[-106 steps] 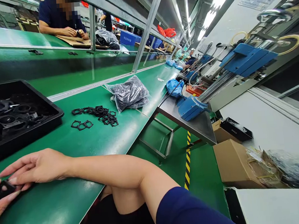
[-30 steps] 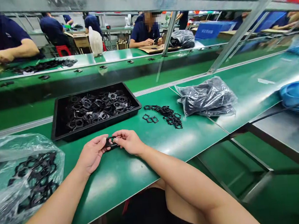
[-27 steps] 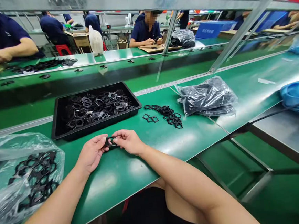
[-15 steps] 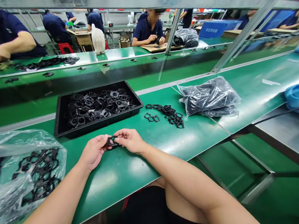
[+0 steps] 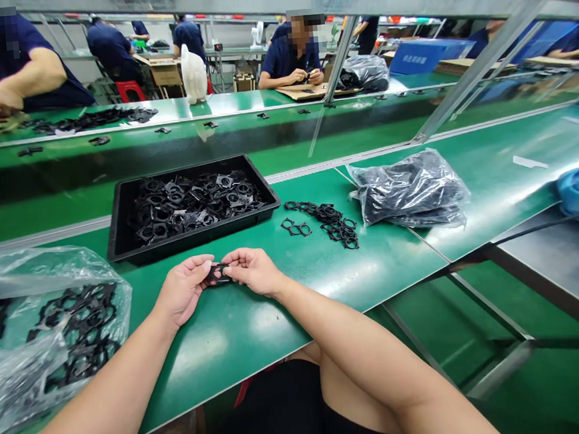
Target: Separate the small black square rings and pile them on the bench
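Observation:
A small black plastic part (image 5: 218, 273) with a round opening is pinched between my two hands, just above the green tabletop. My left hand (image 5: 187, 286) grips its left end with thumb and fingers. At the other end, my right hand (image 5: 252, 272) holds it the same way, the thumb pressed on top. Fingers cover much of the part, so its full shape is hidden. Behind my hands is a black tray (image 5: 196, 246) heaped with dark parts that have round holes. Loose black double-ring pieces (image 5: 337, 221) lie in a pile to the right of the tray.
An open clear bag (image 5: 85, 327) of black parts lies at the left. A sealed bag (image 5: 410, 191) of dark parts sits at the right. Beyond the tray runs a belt (image 5: 243, 137) carrying small black pieces. Several co-workers sit across it. A slanted metal post (image 5: 487, 47) stands right.
Both hands keep hold of the black part, which now lies flatter and shows more between the fingers. The whole view has shifted slightly.

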A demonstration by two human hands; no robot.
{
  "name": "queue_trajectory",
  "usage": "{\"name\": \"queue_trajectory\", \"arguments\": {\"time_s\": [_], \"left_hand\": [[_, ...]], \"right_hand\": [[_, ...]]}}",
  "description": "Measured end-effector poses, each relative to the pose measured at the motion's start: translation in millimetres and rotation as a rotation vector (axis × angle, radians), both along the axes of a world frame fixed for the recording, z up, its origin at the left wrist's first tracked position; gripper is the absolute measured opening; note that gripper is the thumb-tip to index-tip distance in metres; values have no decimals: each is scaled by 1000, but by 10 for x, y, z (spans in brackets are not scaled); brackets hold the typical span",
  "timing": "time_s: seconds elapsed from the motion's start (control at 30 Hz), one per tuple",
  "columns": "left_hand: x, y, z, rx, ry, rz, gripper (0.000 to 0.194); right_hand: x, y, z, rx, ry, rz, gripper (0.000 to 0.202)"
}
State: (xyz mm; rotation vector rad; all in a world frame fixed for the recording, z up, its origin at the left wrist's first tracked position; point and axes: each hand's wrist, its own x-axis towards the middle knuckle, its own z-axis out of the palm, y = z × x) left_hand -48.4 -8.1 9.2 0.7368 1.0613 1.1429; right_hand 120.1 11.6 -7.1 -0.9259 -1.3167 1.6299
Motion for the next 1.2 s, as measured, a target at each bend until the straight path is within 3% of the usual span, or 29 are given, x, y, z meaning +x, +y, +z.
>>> {"name": "queue_trajectory", "arguments": {"time_s": [0.17,0.3,0.4,0.47,0.57,0.63,0.83,0.93,1.07,1.2], "left_hand": [[37,16,-45,30,-18,143,34],[76,-23,-44,213,240,186,35],[95,-84,13,429,471,150,30],[97,-113,40,482,539,70,25],[86,-117,24,340,471,-16,19],[79,-104,-7,234,365,-55,27],[70,-75,2,155,183,-170,34],[42,-62,31,83,72,-208,33],[4,-59,25,-5,-79,-263,32],[6,-66,5,-15,-170,-281,34]], "right_hand": [[-9,20,-13,-15,20,-38,34],[19,34,17,-64,97,-57,41],[54,45,54,-125,186,-65,42],[74,48,72,-175,229,-60,41],[83,43,82,-221,239,-22,40],[77,35,80,-224,231,-6,41],[46,16,54,-177,217,-19,42],[39,-17,38,-8,97,-64,40],[49,-91,49,452,-209,-242,30],[44,-146,51,806,-477,-164,22]]}}
